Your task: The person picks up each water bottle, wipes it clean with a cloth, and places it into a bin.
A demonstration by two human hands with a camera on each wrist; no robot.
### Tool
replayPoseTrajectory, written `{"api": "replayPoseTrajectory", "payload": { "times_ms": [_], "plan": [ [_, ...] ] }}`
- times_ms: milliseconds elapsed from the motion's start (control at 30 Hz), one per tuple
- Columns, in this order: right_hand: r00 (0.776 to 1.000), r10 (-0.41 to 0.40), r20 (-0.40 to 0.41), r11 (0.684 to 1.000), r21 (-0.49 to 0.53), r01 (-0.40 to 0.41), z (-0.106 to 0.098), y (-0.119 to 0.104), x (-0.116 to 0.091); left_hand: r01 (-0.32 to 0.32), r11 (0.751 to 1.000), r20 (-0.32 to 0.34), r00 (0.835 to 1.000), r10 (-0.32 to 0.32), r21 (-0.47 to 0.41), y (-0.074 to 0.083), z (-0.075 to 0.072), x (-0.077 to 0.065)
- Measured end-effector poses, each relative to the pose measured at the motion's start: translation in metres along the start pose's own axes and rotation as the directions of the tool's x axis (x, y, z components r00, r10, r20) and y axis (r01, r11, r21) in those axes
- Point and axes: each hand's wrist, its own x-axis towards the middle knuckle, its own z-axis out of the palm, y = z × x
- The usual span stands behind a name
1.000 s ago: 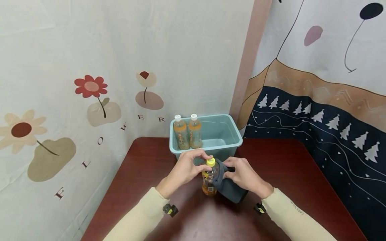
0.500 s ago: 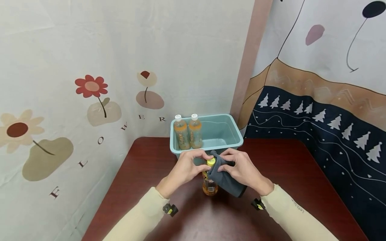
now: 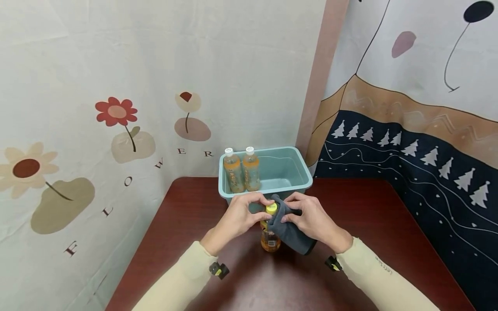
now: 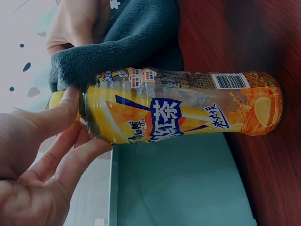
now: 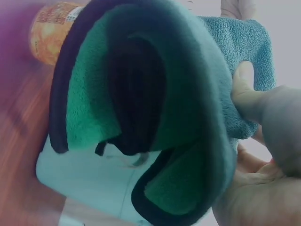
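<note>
A bottle of iced tea (image 4: 169, 106) with a yellow cap (image 3: 272, 209) stands upright on the table in the head view. My left hand (image 3: 243, 214) pinches it at the cap and neck between thumb and fingers. A dark grey-blue cloth (image 3: 289, 233) with a dark edge lies against the bottle's neck and right side, hiding part of its label. Pinching that cloth near the cap is my right hand (image 3: 311, 216). The right wrist view shows the cloth (image 5: 211, 94) hanging in folds, with the bottle's base (image 5: 49, 35) behind it.
Behind the hands stands a light blue plastic bin (image 3: 288, 170) against the wall. Two bottles with white caps, one a tea bottle (image 3: 235, 175), the other a similar bottle (image 3: 252, 172), stand in its left end. The dark red table (image 3: 362, 220) extends on both sides.
My right hand has raised the cloth from the bottle's side up to the neck beside the cap, then holds nearly still. My left hand keeps its pinch on the bottle top.
</note>
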Motion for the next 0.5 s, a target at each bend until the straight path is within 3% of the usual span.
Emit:
{"api": "replayPoseTrajectory", "payload": {
  "times_ms": [233,500],
  "plan": [
    [0.999,0.029,0.045,1.000,-0.011,-0.028,0.005,0.012,-0.007,0.005,1.000,0.001,1.000,-0.005,0.022,0.002,-0.001,-0.001],
    [0.988,0.006,0.155,0.997,-0.073,0.006,0.042,0.044,-0.016,0.004,1.000,0.012,1.000,-0.004,0.021,0.000,0.000,0.000]
  ]
}}
